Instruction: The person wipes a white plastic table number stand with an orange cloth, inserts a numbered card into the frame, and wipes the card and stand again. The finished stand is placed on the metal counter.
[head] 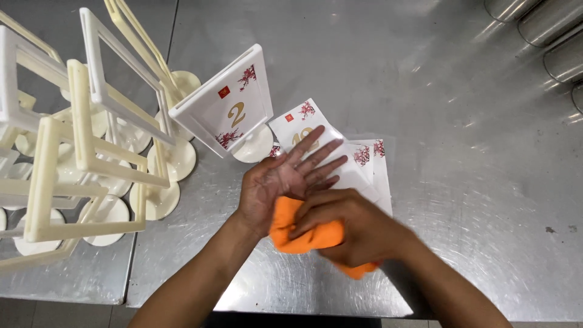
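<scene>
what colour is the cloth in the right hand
Orange; the cloth shows in the head view, pressed by the right hand against the open left palm.

Orange cloth (303,234), crumpled, pressed against open palm, above white cards (358,170)

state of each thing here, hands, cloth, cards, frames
left hand: open, palm up, fingers spread
right hand: closed on the orange cloth, pressing it to the left palm
loose cards: flat on the steel table, overlapping
filled stand: upright, card inside
empty frames: upright, no cards, crowded together
</scene>
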